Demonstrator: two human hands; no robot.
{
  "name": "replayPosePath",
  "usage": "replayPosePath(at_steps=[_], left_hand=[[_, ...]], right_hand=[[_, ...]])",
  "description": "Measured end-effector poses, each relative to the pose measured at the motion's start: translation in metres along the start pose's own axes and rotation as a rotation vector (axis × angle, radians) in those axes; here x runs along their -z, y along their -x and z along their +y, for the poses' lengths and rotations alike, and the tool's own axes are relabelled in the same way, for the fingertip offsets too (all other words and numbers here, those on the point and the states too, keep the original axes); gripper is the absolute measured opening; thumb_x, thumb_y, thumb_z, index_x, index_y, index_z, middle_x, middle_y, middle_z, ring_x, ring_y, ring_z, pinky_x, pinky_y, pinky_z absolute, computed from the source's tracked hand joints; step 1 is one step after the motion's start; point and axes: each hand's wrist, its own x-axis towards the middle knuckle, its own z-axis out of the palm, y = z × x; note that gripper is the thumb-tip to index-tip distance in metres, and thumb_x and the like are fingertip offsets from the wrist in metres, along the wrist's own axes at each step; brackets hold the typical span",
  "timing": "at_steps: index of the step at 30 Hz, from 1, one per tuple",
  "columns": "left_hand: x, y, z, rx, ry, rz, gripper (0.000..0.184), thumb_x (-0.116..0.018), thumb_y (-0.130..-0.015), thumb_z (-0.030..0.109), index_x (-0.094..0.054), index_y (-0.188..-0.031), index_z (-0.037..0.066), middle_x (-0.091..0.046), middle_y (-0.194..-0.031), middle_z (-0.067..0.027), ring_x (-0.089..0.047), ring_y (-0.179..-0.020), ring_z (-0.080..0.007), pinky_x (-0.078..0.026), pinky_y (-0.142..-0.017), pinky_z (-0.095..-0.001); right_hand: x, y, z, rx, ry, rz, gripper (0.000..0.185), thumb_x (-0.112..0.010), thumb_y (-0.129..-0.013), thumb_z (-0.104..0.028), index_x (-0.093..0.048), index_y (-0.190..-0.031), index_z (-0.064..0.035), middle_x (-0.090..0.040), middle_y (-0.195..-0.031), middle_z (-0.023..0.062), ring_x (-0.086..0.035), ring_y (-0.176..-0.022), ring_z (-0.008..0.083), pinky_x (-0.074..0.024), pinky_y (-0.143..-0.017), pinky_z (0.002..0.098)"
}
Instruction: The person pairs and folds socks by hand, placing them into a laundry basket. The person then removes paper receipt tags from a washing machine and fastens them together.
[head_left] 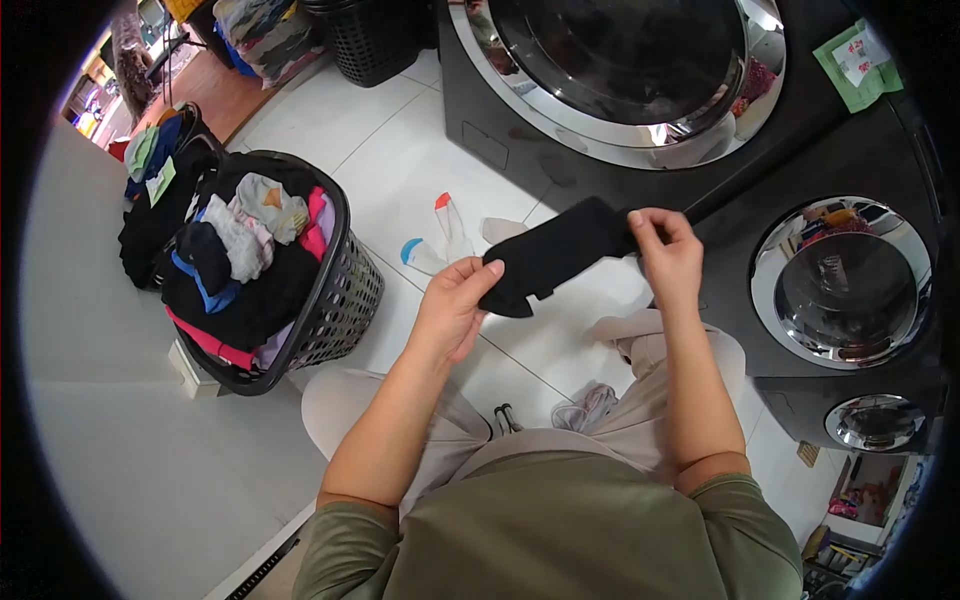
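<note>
White tiles with thin joint lines make up the floor [385, 150]. On it lie a red-tipped pale sock [453, 228], a blue-tipped one [426, 258] just beside it, a plain pale piece [501, 230] (partly hidden) and a crumpled grey cloth [587, 408]. A heaped laundry basket [348, 308] and a black basket [372, 50] stand there too.

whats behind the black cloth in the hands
White floor, a pale cloth and a dark machine show past the black cloth; what it covers can't be seen.
</note>
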Motion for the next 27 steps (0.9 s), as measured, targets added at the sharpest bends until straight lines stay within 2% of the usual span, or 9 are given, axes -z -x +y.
replayPosePath(at_steps=[3, 6, 8, 13, 17, 21, 24, 26, 27], left_hand=[[0.002, -0.003, -0.002, -0.023, -0.057, 0.104, 0.017, -0.064, -0.091, 0.018, -0.059, -0.081, 0.005, -0.062, -0.076, -0.0024, -0.060, -0.075, -0.0099, -0.049, -0.071, -0.0259], [-0.007, 0.001, -0.001, 0.114, -0.046, 0.127, 0.019, -0.064, -0.091, 0.019, -0.059, -0.082, 0.004, -0.063, -0.077, -0.0036, -0.060, -0.075, -0.0098, -0.049, -0.070, -0.0252], [-0.012, 0.004, 0.002, 0.203, -0.023, 0.118, 0.019, -0.064, -0.091, 0.021, -0.059, -0.085, 0.003, -0.064, -0.079, -0.0050, -0.061, -0.076, -0.0102, -0.049, -0.070, -0.0244], [-0.017, 0.006, 0.005, 0.157, 0.126, 0.048, 0.022, -0.066, -0.090, 0.020, -0.060, -0.096, -0.001, -0.065, -0.087, -0.0086, -0.063, -0.075, -0.0140, -0.052, -0.065, -0.0253], [-0.013, 0.008, -0.008, -0.147, -0.580, 0.107, 0.023, -0.072, -0.083, 0.012, -0.062, -0.099, -0.001, -0.063, -0.096, -0.0104, -0.063, -0.081, -0.0194, -0.051, -0.072, -0.0299], [-0.018, 0.006, -0.025, -0.457, -0.911, 0.188, 0.020, -0.071, -0.080, 0.010, -0.063, -0.095, -0.001, -0.058, -0.092, -0.0131, -0.061, -0.079, -0.0249, -0.050, -0.069, -0.0321], [-0.010, -0.002, -0.042, -0.667, -1.097, 0.188, 0.018, -0.068, -0.082, 0.011, -0.064, -0.094, -0.002, -0.055, -0.092, -0.0158, -0.060, -0.078, -0.0292, -0.048, -0.066, -0.0335], [-0.011, -0.005, -0.048, -0.485, -0.968, 0.187, 0.019, -0.064, -0.086, 0.013, -0.063, -0.098, -0.002, -0.057, -0.091, -0.0128, -0.059, -0.079, -0.0229, -0.046, -0.068, -0.0323], [-0.012, -0.002, -0.040, -0.248, -0.778, 0.166, 0.019, -0.063, -0.089, 0.014, -0.062, -0.100, -0.001, -0.058, -0.090, -0.0098, -0.057, -0.079, -0.0191, -0.045, -0.070, -0.0312]], right_hand=[[0.002, 0.003, -0.012, 0.318, 0.088, -0.214, 0.014, -0.076, -0.078, -0.013, -0.071, -0.086, -0.0026, -0.063, -0.080, 0.0058, -0.059, -0.072, 0.0149, -0.0459, -0.064, 0.0261], [-0.015, 0.033, -0.037, 0.392, 0.097, -0.581, 0.027, -0.080, -0.071, -0.012, -0.070, -0.095, -0.0044, -0.062, -0.095, 0.0084, -0.062, -0.081, 0.0210, -0.0491, -0.068, 0.0298], [-0.032, 0.049, -0.028, 0.493, 0.030, -0.651, 0.030, -0.081, -0.069, -0.011, -0.070, -0.097, -0.0053, -0.061, -0.095, 0.0083, -0.061, -0.085, 0.0196, -0.0475, -0.069, 0.0278], [-0.044, 0.054, -0.012, 0.206, 0.003, -0.718, 0.023, -0.075, -0.078, -0.012, -0.069, -0.097, -0.0004, -0.064, -0.091, 0.0085, -0.063, -0.081, 0.0180, -0.0498, -0.069, 0.0281], [-0.050, 0.055, -0.005, -0.014, -0.159, -0.662, 0.020, -0.070, -0.083, -0.012, -0.067, -0.096, 0.0037, -0.067, -0.086, 0.0077, -0.063, -0.077, 0.0130, -0.0500, -0.071, 0.0254], [-0.055, 0.070, 0.009, 0.005, -0.160, -0.591, 0.018, -0.071, -0.081, -0.009, -0.065, -0.092, 0.0036, -0.067, -0.081, 0.0058, -0.062, -0.076, 0.0109, -0.0494, -0.071, 0.0242], [-0.059, 0.071, 0.019, -0.245, -0.328, -0.503, 0.008, -0.065, -0.082, -0.003, -0.062, -0.085, 0.0029, -0.059, -0.075, 0.0037, -0.054, -0.067, 0.0092, -0.0437, -0.060, 0.0234], [-0.057, 0.063, 0.006, -0.658, -0.595, -0.407, 0.003, -0.061, -0.084, -0.004, -0.059, -0.083, -0.0024, -0.057, -0.073, 0.0014, -0.051, -0.062, 0.0089, -0.0388, -0.053, 0.0214], [-0.053, 0.057, 0.012, -0.869, -0.757, -0.364, 0.005, -0.061, -0.085, -0.005, -0.057, -0.082, -0.0057, -0.056, -0.072, 0.0015, -0.049, -0.057, 0.0093, -0.0365, -0.049, 0.0220]])
